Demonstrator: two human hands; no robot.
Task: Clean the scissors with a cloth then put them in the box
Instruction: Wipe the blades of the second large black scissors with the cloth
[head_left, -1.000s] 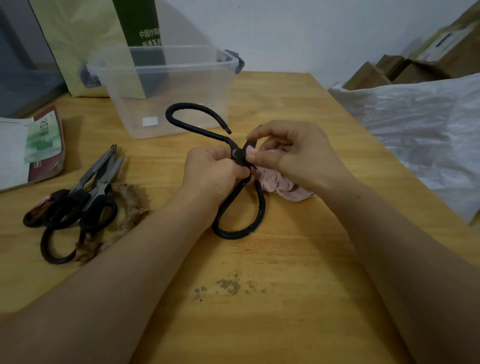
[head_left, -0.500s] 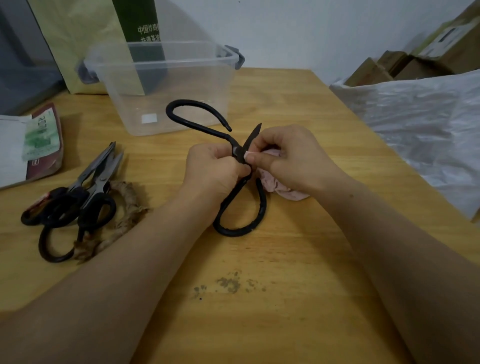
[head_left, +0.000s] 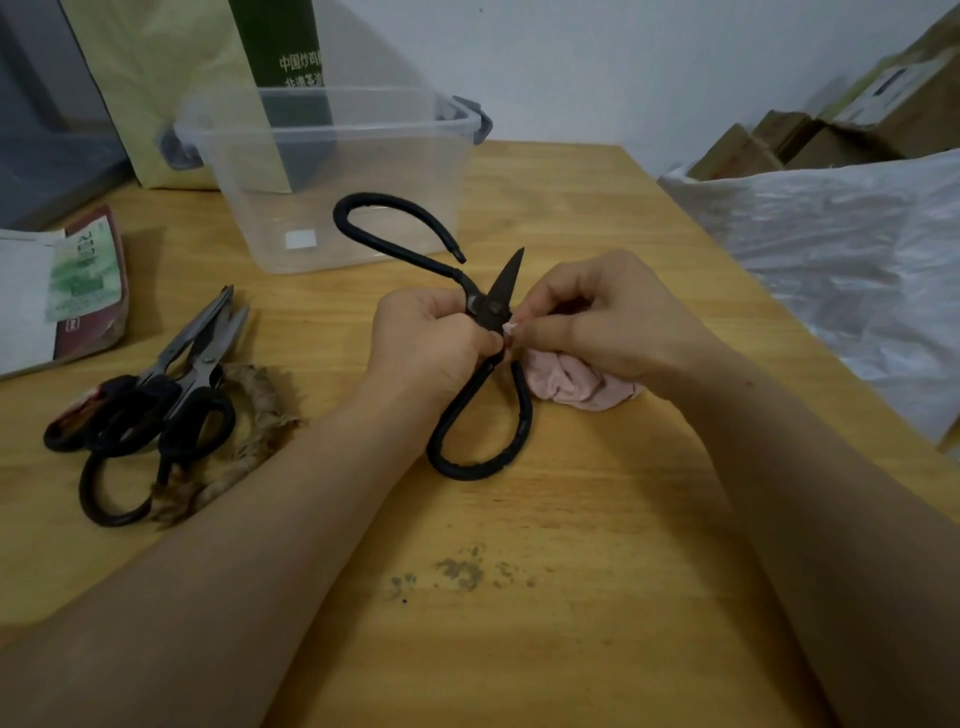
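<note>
while the left hand (head_left: 431, 345) grips the scissors (head_left: 500, 291) at the pivot, blade aimed away at the box (head_left: 343, 156) just beyond, right hand (head_left: 615, 322) pinches cloth (head_left: 576, 387) against the blade base.

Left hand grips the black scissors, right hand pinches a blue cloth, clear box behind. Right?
No: the head view shows the cloth is pink, not blue. Otherwise right: left hand grips the black scissors, right hand pinches the cloth, clear box behind.

Black scissors (head_left: 500, 293); pale pink cloth (head_left: 576, 387); clear box (head_left: 363, 171) with grey clips; yellow wood-grain table (head_left: 597, 519) with dark specks; white plastic sheet (head_left: 841, 249).
</note>
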